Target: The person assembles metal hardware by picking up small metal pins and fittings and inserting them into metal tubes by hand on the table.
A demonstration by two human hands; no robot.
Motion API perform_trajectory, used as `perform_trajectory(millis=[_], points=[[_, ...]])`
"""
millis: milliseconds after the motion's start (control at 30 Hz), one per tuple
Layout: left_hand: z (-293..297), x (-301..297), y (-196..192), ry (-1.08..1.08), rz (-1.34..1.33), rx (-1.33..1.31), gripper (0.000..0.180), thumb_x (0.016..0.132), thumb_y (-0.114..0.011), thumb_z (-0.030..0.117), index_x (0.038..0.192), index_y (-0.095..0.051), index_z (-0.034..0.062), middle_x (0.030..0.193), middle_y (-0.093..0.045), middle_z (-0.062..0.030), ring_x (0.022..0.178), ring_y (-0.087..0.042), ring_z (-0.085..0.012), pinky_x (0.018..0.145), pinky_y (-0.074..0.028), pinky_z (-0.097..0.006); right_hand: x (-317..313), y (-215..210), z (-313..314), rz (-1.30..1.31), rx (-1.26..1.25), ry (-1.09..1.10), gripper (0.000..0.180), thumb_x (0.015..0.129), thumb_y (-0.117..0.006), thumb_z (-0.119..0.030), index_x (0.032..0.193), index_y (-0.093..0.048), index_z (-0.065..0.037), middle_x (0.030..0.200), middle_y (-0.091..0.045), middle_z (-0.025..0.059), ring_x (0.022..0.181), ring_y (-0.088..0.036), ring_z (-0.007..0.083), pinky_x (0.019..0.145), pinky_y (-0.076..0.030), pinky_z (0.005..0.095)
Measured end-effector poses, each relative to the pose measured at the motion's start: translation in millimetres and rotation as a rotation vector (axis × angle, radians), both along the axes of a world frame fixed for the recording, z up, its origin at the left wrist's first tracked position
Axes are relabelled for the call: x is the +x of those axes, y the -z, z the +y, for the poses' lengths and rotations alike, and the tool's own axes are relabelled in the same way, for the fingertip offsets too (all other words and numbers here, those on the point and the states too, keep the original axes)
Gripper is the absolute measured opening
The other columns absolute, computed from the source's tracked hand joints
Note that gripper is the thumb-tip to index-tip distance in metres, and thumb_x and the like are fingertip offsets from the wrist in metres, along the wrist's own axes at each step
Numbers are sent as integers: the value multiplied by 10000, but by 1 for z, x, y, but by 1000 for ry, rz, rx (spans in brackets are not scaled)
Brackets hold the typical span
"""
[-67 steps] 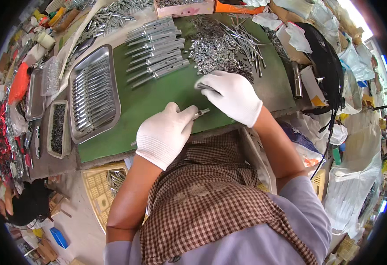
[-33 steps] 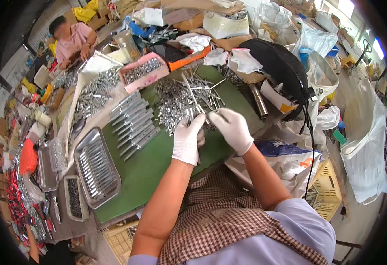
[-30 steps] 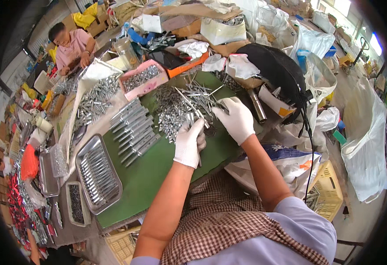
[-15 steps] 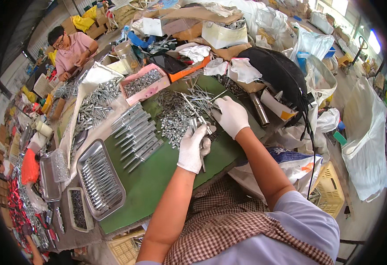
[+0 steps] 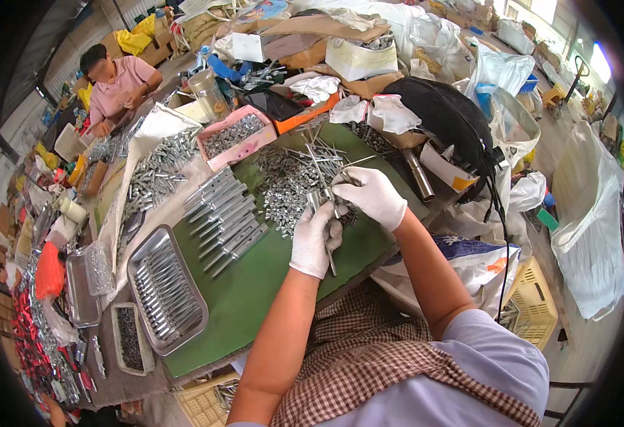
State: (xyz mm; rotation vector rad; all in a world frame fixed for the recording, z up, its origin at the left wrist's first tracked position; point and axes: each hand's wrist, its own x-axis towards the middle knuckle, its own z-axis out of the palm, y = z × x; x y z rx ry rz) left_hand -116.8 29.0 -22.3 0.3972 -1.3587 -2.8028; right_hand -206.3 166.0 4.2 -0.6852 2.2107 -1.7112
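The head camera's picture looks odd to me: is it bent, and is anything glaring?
In the head view, straight edges bow outward and the corners go black; also in the head view, a bright patch at upper right is washed out, light glints on the steel tray, and the metal pieces in the left hand are too small for fine detail.

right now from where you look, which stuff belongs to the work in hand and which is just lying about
In the work, it seems:
metal parts held in the left hand
right hand close by, its hold unclear
pile of small metal bits
row of metal pieces
steel tray of similar-looking parts

Probably just lying about:
black bag-like object
orange-red plastic bag
large white plastic bag
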Motion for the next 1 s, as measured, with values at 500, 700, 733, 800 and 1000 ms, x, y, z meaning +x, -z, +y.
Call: perform_trajectory(millis=[500,700,733,800,1000], points=[[4,2,2,-39,59,-100,135,949,-638,193,951,-540,99,725,-520,15,483,-423,-64,404,-300,-216,8,-6,3,-377,-208,12,230,946,-578,-134,1128,-637,-6,646,-413,-97,505,-348,4,431,-241,197],[3,0,3,-59,57,-82,137,954,-638,192,969,-535,104,750,-517,19,511,-440,-56,404,-301,-214,7,-3,2,-484,-254,-47,216,947,-616,-132,1118,-622,0,650,-418,-97,502,-351,3,434,-245,191],[4,1,1,-70,47,-57,122,964,-625,177,974,-532,98,743,-522,12,497,-448,-60,392,-302,-218,7,-3,2,-484,-255,-49,216,947,-616,-132,1118,-622,0,650,-418,-97,502,-351,3,434,-245,191],[5,1,0,-77,34,-31,108,973,-611,162,979,-529,92,735,-526,4,483,-457,-65,380,-303,-223,6,-1,4,-476,-260,-61,181,944,-644,-166,1069,-640,-36,634,-435,-83,499,-373,20,431,-267,200],[3,4,2,-34,54,-66,163,983,-609,249,1021,-541,106,781,-535,21,531,-439,-45,429,-315,-204,5,6,1,-474,-285,-74,188,947,-637,-183,1071,-634,-41,632,-426,-86,502,-370,18,433,-266,201]])
